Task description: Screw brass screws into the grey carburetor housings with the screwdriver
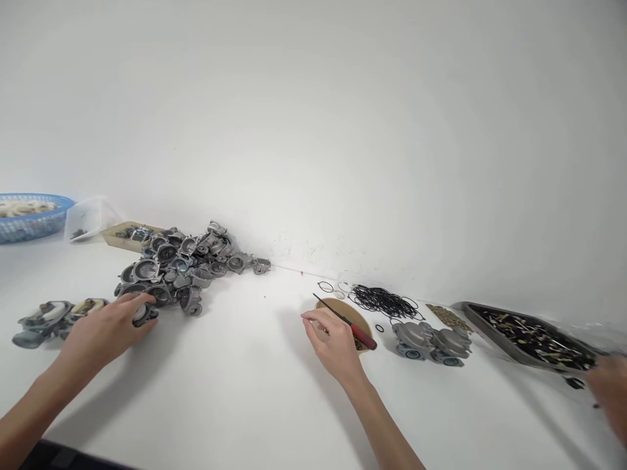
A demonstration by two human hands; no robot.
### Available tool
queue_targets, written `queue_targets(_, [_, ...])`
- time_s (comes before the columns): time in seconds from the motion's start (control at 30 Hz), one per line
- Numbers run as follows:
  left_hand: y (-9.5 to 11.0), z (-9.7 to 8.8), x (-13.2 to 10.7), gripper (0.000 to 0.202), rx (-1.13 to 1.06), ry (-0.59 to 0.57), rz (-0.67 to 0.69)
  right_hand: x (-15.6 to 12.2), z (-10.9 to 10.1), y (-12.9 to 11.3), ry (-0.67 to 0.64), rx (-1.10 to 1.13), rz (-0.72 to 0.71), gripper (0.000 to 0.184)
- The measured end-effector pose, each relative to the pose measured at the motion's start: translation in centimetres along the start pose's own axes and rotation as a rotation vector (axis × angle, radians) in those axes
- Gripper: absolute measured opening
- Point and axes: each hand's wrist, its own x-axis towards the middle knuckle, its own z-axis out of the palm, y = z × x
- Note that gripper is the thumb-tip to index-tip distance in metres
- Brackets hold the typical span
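Note:
My left hand [110, 323] is closed around a small grey carburetor float bowl [143, 314], at the near edge of a heap of similar float bowls [196, 261]. Beside that wrist stand carburetor bodies [42, 320], one showing a pale, yellowish part. Over a tan bowl [360, 316] of small brass-coloured parts hovers my right hand [336, 343], its thumb and fingers pinched; anything between the fingertips is too small to make out. A screwdriver [360, 333] with a red handle lies across the bowl, right behind the hand, partly covered by it.
Black rubber rings [385, 301] lie piled near the wall, with two carburetors [431, 343] in front. Further right are brass pieces [448, 318], a dark tray [509, 349] of small parts, and another person's blurred hand [610, 391]. A blue basket [34, 225] and clear box [91, 219] stand left.

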Motion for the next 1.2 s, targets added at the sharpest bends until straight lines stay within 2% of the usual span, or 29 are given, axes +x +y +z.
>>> queue_targets(0.13, [0.6,0.1,-1.2,0.048,0.001,-0.077,0.068,0.1,-0.4,0.1,-0.040,0.013,0.035,0.017])
queue_targets(0.23, [2.2,0.6,-2.6,0.042,-0.070,-0.073,0.218,0.0,0.0,0.2,-0.089,0.026,0.044,0.018])
queue_targets(0.33, [5.3,1.1,-3.1,0.032,-0.182,-0.099,0.452,-0.2,0.7,0.2,-0.141,0.038,0.044,0.019])
queue_targets(0.4, [7.9,1.6,-2.7,0.027,-0.265,-0.140,0.604,-0.3,1.1,0.1,-0.171,0.045,0.041,0.019])
queue_targets(0.5, [11.7,2.7,-0.9,0.022,-0.394,-0.167,0.806,-0.4,1.4,-0.1,-0.206,0.054,0.036,0.020])
queue_targets(0.6, [14.7,4.0,1.2,0.023,-0.474,-0.217,0.893,-0.5,1.4,-0.1,-0.225,0.054,0.044,0.020])
queue_targets(0.73, [16.3,5.6,2.7,0.044,-0.573,-0.290,0.906,-0.6,1.3,-0.1,-0.237,0.046,0.078,0.026])
queue_targets(0.93, [15.0,7.1,2.9,0.061,-0.784,-0.350,0.742,0.1,1.3,0.1,-0.256,0.013,0.134,0.027])
queue_targets(1.07, [14.2,7.5,3.6,0.060,-0.904,-0.415,0.641,3.5,2.6,0.3,-0.268,-0.050,0.189,0.027])
queue_targets(1.2, [14.2,7.3,4.2,0.054,-0.994,-0.451,0.580,9.1,6.3,0.6,-0.343,-0.191,0.230,0.027])
